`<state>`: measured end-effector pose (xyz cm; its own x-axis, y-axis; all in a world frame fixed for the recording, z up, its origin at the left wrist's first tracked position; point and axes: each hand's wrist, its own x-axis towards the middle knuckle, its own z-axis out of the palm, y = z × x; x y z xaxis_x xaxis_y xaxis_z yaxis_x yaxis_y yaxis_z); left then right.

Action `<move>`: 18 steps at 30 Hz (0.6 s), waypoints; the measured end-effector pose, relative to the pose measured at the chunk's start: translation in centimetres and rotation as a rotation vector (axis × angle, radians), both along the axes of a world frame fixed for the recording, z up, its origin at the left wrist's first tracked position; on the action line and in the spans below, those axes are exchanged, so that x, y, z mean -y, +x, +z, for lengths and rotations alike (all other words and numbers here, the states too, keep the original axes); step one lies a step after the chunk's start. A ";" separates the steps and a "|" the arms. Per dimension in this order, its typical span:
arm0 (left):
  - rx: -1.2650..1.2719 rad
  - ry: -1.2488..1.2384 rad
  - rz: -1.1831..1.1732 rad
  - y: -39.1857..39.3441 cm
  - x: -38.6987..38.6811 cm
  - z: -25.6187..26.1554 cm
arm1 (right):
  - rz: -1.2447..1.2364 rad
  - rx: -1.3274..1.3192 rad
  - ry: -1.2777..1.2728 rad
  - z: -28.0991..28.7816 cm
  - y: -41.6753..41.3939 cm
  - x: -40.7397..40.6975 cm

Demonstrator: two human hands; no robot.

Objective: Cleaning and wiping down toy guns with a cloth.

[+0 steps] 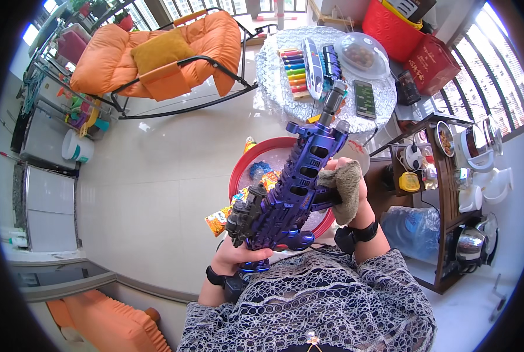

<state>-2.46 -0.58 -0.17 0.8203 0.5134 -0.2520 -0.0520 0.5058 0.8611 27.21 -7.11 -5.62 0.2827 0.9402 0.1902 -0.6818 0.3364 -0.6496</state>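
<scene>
A purple-blue toy gun (288, 193) is held up before me, its grey muzzle pointing away toward the round table. My left hand (240, 255) grips its rear end near the black scope-like part. In my right hand (359, 180) is a brown-green cloth (349, 191), pressed against the gun's side by the magazine; part of the fingers is hidden behind the cloth. Beneath the gun sits a round basin with a red rim (240, 165), holding snack packets and a blue spiky toy (260, 168).
A lace-covered round table (279, 105) holds a toy train (313, 68), a xylophone (293, 72), a phone (365, 99) and a clear-lidded dish (362, 55). An orange rocking chair (156, 57) stands at upper left, a wooden shelf (449, 176) at right.
</scene>
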 end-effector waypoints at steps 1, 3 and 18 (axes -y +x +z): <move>0.008 0.009 0.026 0.1 0.0 0.2 | 0.002 -0.001 0.000 0.3 -0.1 0.0; 0.006 0.013 0.028 -0.1 0.0 -0.4 | 0.012 0.016 -0.088 1.5 -0.4 0.2; 0.082 -0.135 0.047 -2.4 -0.8 -2.6 | -0.253 0.441 -0.273 3.3 -2.7 -0.4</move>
<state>-4.87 0.24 -2.81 0.8167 0.5178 -0.2547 -0.1455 0.6118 0.7775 24.49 -6.66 -2.36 0.4541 0.8852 0.1009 -0.2467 0.2338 -0.9405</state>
